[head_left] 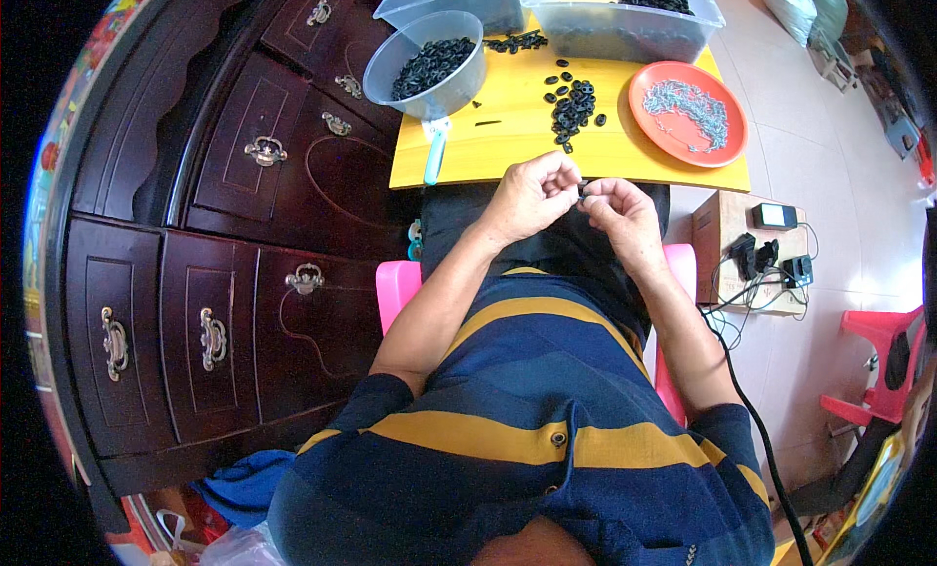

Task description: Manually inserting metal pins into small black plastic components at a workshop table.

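My left hand (535, 197) and my right hand (625, 222) meet above my lap, just off the near edge of the yellow table (517, 166). Both are closed in a pinch, with the fingertips close together. A small black piece (583, 186) shows between them; its shape is mostly covered by the fingers. Beyond the hands lies a loose pile of small black oval parts (574, 109) that look like rings or links. To its right, an orange-red plate (652, 146) holds many tiny silvery metal pieces (695, 107).
A round clear tub (377, 90) of black parts stands at the table's left, a turquoise-handled tool (435, 156) beside it. Clear bins (625, 44) sit at the back. Dark drawers (234, 176) flank the left. At right, a wooden box (710, 236) carries cables; a black cord (756, 410) hangs nearby.
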The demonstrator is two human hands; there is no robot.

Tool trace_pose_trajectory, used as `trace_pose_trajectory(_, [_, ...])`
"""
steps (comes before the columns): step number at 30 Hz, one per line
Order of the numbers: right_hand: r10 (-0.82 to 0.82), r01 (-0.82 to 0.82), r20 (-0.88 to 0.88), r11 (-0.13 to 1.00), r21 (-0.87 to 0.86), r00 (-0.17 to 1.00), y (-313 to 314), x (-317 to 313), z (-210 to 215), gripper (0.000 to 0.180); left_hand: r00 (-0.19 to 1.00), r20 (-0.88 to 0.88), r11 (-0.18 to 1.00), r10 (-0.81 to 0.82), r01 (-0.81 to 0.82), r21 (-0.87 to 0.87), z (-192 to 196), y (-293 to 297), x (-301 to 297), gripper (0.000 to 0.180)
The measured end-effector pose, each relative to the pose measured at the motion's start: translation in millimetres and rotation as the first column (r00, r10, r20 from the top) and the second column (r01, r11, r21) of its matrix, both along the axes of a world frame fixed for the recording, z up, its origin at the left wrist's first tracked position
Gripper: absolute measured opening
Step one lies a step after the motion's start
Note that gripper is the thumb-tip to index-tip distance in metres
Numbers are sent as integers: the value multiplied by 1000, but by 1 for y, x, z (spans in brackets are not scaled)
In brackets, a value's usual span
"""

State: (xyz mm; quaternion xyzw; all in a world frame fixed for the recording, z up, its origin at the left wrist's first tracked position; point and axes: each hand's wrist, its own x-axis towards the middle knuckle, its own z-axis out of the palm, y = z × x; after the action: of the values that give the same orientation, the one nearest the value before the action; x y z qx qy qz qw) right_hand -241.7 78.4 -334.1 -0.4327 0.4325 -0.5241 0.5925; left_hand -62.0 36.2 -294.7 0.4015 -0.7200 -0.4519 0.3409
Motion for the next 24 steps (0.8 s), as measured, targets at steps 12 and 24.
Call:
trace_pose_trajectory(12, [-64,55,-167,997,-62,984,-2,1,-15,8,994,103,997,32,-24,-73,-4,4,-7,9])
trace_pose_trajectory(24, [-82,69,-225,995,-65,971,-4,1,-12,9,990,137,992,29,-12,-125,0,3,-7,10])
